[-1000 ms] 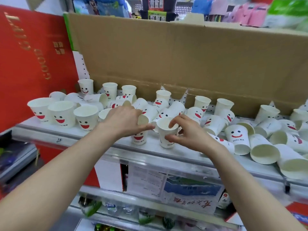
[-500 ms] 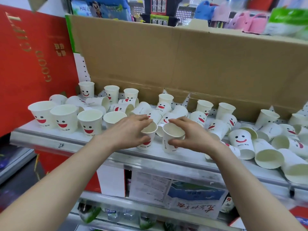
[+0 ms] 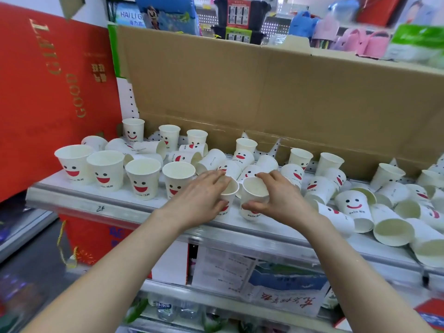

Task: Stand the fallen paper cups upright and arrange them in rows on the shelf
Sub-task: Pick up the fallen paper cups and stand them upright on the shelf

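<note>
Near the shelf (image 3: 115,209) front edge, both grips full
Left grip (image 3: 199,198) held one paper cup (image 3: 230,192), right grip (image 3: 281,199) the neighbouring cup (image 3: 253,203); both stood vertical, side by side, the front row (image 3: 179,181) just left, nearer the left grip

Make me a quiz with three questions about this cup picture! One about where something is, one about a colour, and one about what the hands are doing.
1. Where is the brown cardboard?
A) behind the cups
B) on the floor
C) in a hand

2. What colour are the cups' smiling mouths?
A) blue
B) red
C) green

3. What are the left hand and right hand doing?
A) resting flat
B) pointing up
C) each gripping one cup

Answers:
1 A: it rises at the back of the shelf, behind the cups.
2 B: every printed mouth that shows is red.
3 C: each hand's fingers curl round a cup.
</note>
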